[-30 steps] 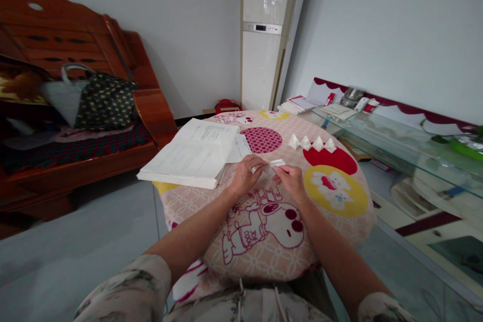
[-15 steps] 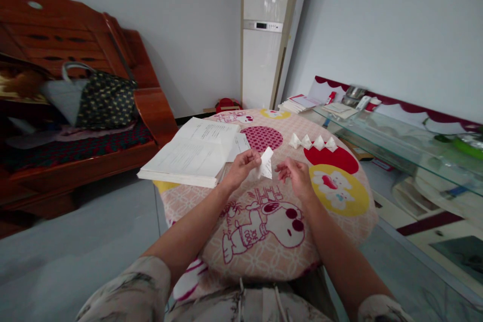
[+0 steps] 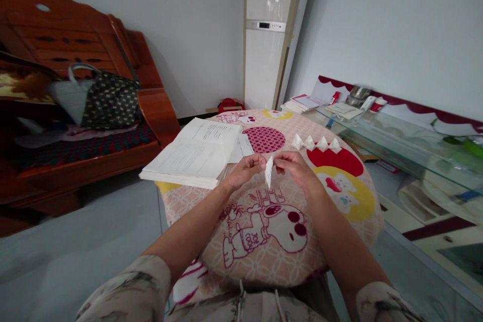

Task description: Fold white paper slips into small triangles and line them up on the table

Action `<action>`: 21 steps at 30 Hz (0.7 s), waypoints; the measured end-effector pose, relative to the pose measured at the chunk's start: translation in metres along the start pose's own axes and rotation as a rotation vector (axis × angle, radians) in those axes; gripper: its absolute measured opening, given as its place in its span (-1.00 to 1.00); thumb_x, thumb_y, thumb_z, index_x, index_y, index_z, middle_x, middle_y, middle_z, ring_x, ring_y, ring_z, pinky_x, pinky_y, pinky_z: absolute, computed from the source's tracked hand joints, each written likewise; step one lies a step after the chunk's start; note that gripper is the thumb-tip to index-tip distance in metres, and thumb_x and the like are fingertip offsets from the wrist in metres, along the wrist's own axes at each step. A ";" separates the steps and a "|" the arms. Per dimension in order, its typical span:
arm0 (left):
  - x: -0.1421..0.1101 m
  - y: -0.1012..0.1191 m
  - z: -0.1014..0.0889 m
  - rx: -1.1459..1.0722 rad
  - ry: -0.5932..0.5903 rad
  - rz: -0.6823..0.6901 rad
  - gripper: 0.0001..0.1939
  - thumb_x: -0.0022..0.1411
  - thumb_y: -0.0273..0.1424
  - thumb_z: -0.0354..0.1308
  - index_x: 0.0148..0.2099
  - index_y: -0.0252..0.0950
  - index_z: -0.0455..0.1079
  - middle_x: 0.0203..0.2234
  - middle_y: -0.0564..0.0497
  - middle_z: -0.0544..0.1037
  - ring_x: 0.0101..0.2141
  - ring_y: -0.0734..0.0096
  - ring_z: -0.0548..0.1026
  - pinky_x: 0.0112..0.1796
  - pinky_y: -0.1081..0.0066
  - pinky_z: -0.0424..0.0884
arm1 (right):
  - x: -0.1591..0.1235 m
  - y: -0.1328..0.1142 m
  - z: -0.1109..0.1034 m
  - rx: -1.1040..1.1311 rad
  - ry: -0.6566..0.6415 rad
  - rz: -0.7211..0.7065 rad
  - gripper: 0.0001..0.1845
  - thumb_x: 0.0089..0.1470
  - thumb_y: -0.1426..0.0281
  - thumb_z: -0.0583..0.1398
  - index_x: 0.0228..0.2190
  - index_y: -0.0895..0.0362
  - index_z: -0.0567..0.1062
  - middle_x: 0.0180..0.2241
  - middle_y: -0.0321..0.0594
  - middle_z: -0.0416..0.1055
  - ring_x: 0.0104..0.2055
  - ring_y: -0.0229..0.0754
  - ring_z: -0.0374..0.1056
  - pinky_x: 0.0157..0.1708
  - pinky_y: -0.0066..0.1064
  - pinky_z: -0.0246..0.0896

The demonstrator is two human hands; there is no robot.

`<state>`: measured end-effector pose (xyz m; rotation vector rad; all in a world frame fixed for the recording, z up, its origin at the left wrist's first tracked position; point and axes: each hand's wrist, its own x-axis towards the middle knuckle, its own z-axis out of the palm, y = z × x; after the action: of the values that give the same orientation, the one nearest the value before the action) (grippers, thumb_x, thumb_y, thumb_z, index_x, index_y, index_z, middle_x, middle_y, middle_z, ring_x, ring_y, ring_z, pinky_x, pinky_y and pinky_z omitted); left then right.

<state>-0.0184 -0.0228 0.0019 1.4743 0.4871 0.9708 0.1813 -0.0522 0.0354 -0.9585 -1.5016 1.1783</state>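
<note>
A small folded white paper piece hangs upright above the round table, which wears a pink cartoon cloth. My left hand pinches its upper left edge. My right hand pinches its upper right edge. Both hands are lifted a little off the cloth. Further back on the table, several folded white paper shapes stand in a row. An open book lies at the table's left edge, with a loose white sheet beside it.
A wooden bench with a dark dotted bag stands at the left. A tall white air conditioner is in the far corner. A glass-topped cabinet with books and cups runs along the right.
The paper was pressed on the table under both hands. My left hand then lifted it alone, and now my right hand has come back and grips it too, holding it upright.
</note>
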 end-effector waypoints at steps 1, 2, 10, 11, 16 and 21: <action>-0.001 0.001 -0.001 0.011 -0.007 -0.003 -0.62 0.10 -0.13 0.38 -0.35 -0.33 0.39 -0.53 0.12 0.37 -0.48 0.54 0.27 -0.40 0.48 0.19 | -0.001 -0.001 0.000 0.013 -0.014 0.018 -0.82 -0.10 0.27 0.34 -0.49 0.15 0.61 -0.61 -0.34 0.43 -0.58 -0.33 0.26 -0.56 -0.50 0.13; -0.001 0.001 -0.001 0.018 -0.016 -0.007 -0.62 0.11 -0.12 0.37 -0.36 -0.33 0.38 -0.55 0.13 0.35 -0.50 0.56 0.25 -0.42 0.49 0.17 | -0.002 -0.001 0.000 0.033 -0.027 0.040 -0.80 -0.10 0.26 0.34 -0.48 0.15 0.60 -0.63 -0.35 0.41 -0.61 -0.34 0.24 -0.61 -0.51 0.10; -0.003 0.001 -0.003 -0.024 -0.047 -0.034 -0.64 0.13 -0.12 0.35 -0.32 -0.34 0.41 -0.55 0.10 0.38 -0.53 0.55 0.26 -0.45 0.47 0.17 | -0.011 0.000 0.008 0.185 -0.124 0.152 -0.72 -0.08 0.19 0.36 -0.45 0.15 0.53 -0.60 -0.27 0.52 -0.65 -0.28 0.37 -0.72 -0.55 0.18; -0.004 0.002 -0.002 -0.027 -0.050 -0.047 -0.65 0.15 -0.13 0.34 -0.30 -0.34 0.42 -0.55 0.10 0.38 -0.54 0.56 0.25 -0.46 0.48 0.16 | -0.011 0.000 0.008 0.190 -0.122 0.145 -0.72 -0.08 0.19 0.37 -0.44 0.16 0.54 -0.57 -0.24 0.54 -0.61 -0.26 0.41 -0.69 -0.53 0.25; -0.007 0.007 0.004 -0.050 -0.056 -0.047 -0.64 0.04 -0.26 0.43 -0.21 -0.33 0.40 -0.41 0.06 0.46 -0.43 0.53 0.38 -0.38 0.48 0.26 | -0.012 0.003 0.007 0.180 -0.085 0.135 -0.73 -0.05 0.20 0.37 -0.42 0.16 0.57 -0.54 -0.23 0.55 -0.57 -0.23 0.46 -0.61 -0.47 0.38; -0.007 0.008 0.015 0.017 -0.035 0.006 -0.61 0.05 -0.29 0.43 -0.17 -0.31 0.34 -0.38 0.04 0.48 -0.37 0.47 0.45 -0.30 0.43 0.33 | -0.013 0.004 0.009 0.184 -0.068 0.134 -0.71 -0.05 0.17 0.37 -0.45 0.15 0.57 -0.52 -0.23 0.57 -0.57 -0.24 0.46 -0.58 -0.47 0.41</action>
<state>-0.0129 -0.0386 0.0088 1.5061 0.4672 0.9464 0.1752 -0.0655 0.0285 -0.9129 -1.3714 1.4324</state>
